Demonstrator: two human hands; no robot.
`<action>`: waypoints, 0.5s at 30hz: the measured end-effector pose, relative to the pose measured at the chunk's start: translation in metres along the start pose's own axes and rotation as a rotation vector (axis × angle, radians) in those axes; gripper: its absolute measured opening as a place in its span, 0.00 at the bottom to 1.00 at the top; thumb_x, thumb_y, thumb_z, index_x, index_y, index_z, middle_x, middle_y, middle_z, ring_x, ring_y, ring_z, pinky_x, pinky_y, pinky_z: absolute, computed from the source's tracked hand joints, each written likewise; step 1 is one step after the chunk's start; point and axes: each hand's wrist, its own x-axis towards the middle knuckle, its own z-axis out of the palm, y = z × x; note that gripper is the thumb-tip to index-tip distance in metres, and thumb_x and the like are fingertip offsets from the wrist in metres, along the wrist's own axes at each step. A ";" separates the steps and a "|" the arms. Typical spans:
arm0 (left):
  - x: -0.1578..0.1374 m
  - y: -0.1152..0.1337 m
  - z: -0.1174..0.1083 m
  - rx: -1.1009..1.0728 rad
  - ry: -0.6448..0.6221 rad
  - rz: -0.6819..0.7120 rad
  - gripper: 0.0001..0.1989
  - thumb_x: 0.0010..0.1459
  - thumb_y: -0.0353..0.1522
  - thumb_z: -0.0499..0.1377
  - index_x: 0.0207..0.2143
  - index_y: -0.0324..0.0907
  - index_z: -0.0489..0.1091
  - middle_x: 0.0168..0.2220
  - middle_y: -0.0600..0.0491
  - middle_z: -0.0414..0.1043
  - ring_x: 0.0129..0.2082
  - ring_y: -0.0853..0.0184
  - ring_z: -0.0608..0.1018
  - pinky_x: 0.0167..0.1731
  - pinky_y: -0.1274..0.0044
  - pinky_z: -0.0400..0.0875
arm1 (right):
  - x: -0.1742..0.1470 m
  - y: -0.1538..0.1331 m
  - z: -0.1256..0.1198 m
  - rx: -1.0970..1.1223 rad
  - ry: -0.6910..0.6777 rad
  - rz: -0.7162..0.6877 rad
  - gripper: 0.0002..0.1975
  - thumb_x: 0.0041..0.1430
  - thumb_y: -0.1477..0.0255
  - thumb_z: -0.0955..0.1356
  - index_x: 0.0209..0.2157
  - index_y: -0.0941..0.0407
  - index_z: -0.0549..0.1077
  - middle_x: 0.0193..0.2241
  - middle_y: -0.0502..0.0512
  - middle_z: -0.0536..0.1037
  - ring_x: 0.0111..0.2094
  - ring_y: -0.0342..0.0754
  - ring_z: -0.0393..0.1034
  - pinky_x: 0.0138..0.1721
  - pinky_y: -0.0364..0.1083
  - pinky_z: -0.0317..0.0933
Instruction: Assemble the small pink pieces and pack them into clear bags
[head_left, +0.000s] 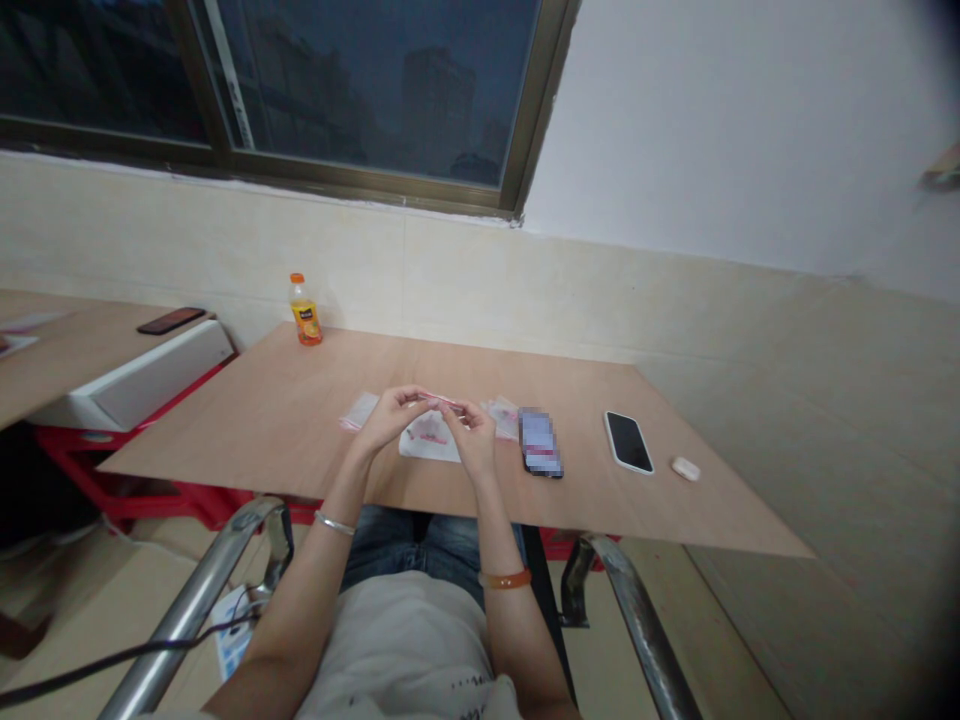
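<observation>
Both my hands meet above the middle of the table, fingers pinched on a small, thin pinkish-red item whose kind I cannot make out. My left hand grips its left end, and my right hand has the other end. Below them lies a white sheet with small reddish pieces on it. A clear plastic packet rests just left of my left hand. More clear packets with pink contents are beside my right hand.
A phone with a lit screen, a white-edged phone and a white earbud case lie to the right on the wooden table. An orange drink bottle stands at the back left. Metal chair arms flank me.
</observation>
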 end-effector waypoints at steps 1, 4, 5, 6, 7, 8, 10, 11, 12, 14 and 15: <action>0.001 -0.001 0.000 0.013 0.004 0.009 0.12 0.47 0.37 0.62 0.30 0.37 0.73 0.30 0.50 0.76 0.30 0.68 0.75 0.33 0.77 0.69 | 0.000 -0.001 0.000 -0.009 0.007 0.000 0.11 0.49 0.64 0.69 0.31 0.58 0.76 0.30 0.55 0.78 0.29 0.46 0.70 0.32 0.44 0.63; 0.001 -0.002 0.002 0.062 0.028 0.023 0.13 0.47 0.38 0.62 0.30 0.36 0.73 0.30 0.50 0.75 0.30 0.68 0.75 0.30 0.78 0.69 | -0.001 -0.004 0.001 -0.032 0.020 -0.026 0.10 0.50 0.66 0.68 0.30 0.58 0.76 0.29 0.55 0.78 0.29 0.46 0.70 0.32 0.44 0.63; 0.001 -0.003 0.003 0.078 0.038 0.023 0.13 0.47 0.39 0.61 0.30 0.36 0.73 0.29 0.50 0.75 0.29 0.68 0.75 0.29 0.78 0.69 | -0.001 -0.005 0.001 -0.038 0.028 -0.034 0.10 0.50 0.66 0.68 0.30 0.58 0.76 0.29 0.55 0.78 0.29 0.46 0.70 0.32 0.44 0.63; 0.001 -0.003 0.003 0.095 0.045 0.022 0.13 0.48 0.39 0.61 0.30 0.36 0.73 0.29 0.50 0.75 0.29 0.67 0.75 0.28 0.79 0.68 | -0.001 -0.004 0.001 -0.042 0.037 -0.038 0.10 0.50 0.66 0.68 0.30 0.58 0.76 0.29 0.55 0.78 0.29 0.45 0.70 0.32 0.44 0.63; 0.001 -0.004 0.004 0.109 0.049 0.021 0.14 0.48 0.39 0.61 0.31 0.36 0.73 0.29 0.50 0.75 0.29 0.67 0.75 0.26 0.79 0.68 | -0.001 -0.004 0.001 -0.045 0.048 -0.038 0.10 0.50 0.66 0.68 0.30 0.58 0.76 0.29 0.55 0.78 0.29 0.45 0.69 0.32 0.44 0.63; 0.001 -0.004 0.005 0.121 0.051 0.021 0.14 0.48 0.40 0.60 0.31 0.36 0.73 0.30 0.50 0.75 0.28 0.67 0.75 0.25 0.79 0.68 | -0.001 -0.003 0.001 -0.046 0.056 -0.034 0.10 0.50 0.66 0.67 0.30 0.58 0.76 0.29 0.55 0.78 0.29 0.45 0.69 0.32 0.44 0.63; 0.000 -0.006 0.007 0.131 0.053 0.022 0.15 0.49 0.40 0.60 0.32 0.37 0.73 0.30 0.49 0.74 0.28 0.68 0.75 0.24 0.80 0.67 | -0.001 0.000 0.001 -0.042 0.063 -0.026 0.10 0.50 0.66 0.67 0.30 0.58 0.75 0.29 0.55 0.78 0.29 0.45 0.70 0.32 0.44 0.63; 0.000 -0.006 0.007 0.129 0.056 0.023 0.15 0.49 0.40 0.60 0.32 0.37 0.73 0.30 0.49 0.74 0.28 0.68 0.75 0.24 0.80 0.67 | -0.001 0.002 0.001 -0.040 0.061 -0.025 0.10 0.50 0.66 0.67 0.30 0.59 0.75 0.29 0.55 0.77 0.29 0.46 0.70 0.32 0.44 0.63; 0.000 -0.007 0.007 0.124 0.061 0.024 0.15 0.49 0.40 0.60 0.32 0.37 0.73 0.30 0.49 0.74 0.27 0.68 0.75 0.24 0.80 0.67 | -0.001 0.003 0.001 -0.037 0.060 -0.024 0.11 0.50 0.65 0.67 0.30 0.59 0.75 0.29 0.55 0.77 0.29 0.46 0.70 0.32 0.44 0.63; 0.000 -0.007 0.007 0.113 0.075 0.028 0.15 0.48 0.40 0.60 0.31 0.37 0.72 0.30 0.50 0.74 0.28 0.68 0.75 0.25 0.80 0.68 | 0.000 0.006 0.001 -0.033 0.058 -0.024 0.11 0.50 0.65 0.67 0.30 0.59 0.74 0.29 0.55 0.77 0.29 0.46 0.70 0.32 0.44 0.63; 0.000 -0.006 0.006 0.110 0.084 0.032 0.14 0.47 0.40 0.61 0.31 0.36 0.72 0.30 0.50 0.74 0.28 0.68 0.75 0.26 0.79 0.68 | 0.000 0.006 0.001 -0.034 0.059 -0.026 0.11 0.51 0.65 0.67 0.30 0.59 0.74 0.29 0.55 0.77 0.30 0.46 0.70 0.32 0.44 0.63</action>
